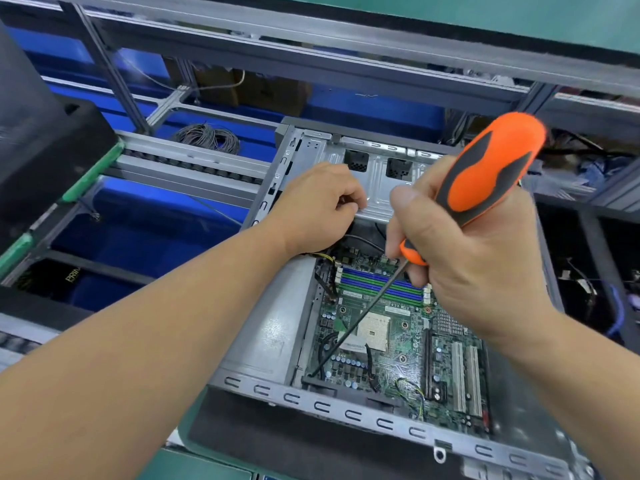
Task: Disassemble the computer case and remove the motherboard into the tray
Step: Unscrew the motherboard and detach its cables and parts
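The right hand (481, 258) grips an orange screwdriver (485, 171), its shaft slanting down over the motherboard (391, 344). The left hand (318, 206), fingers curled, pinches black cables (363, 239) inside the open computer case (266, 327).

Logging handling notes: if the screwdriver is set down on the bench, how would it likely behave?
The screwdriver probably grips well, given its rubbery-looking orange and grey handle in the right hand. Its rounded handle and thin shaft suggest it may roll. It looks stiff and handle-heavy.

An electronics workshop: aluminium-frame racks (194, 157), blue bins (145, 220), coiled wire (207, 136).
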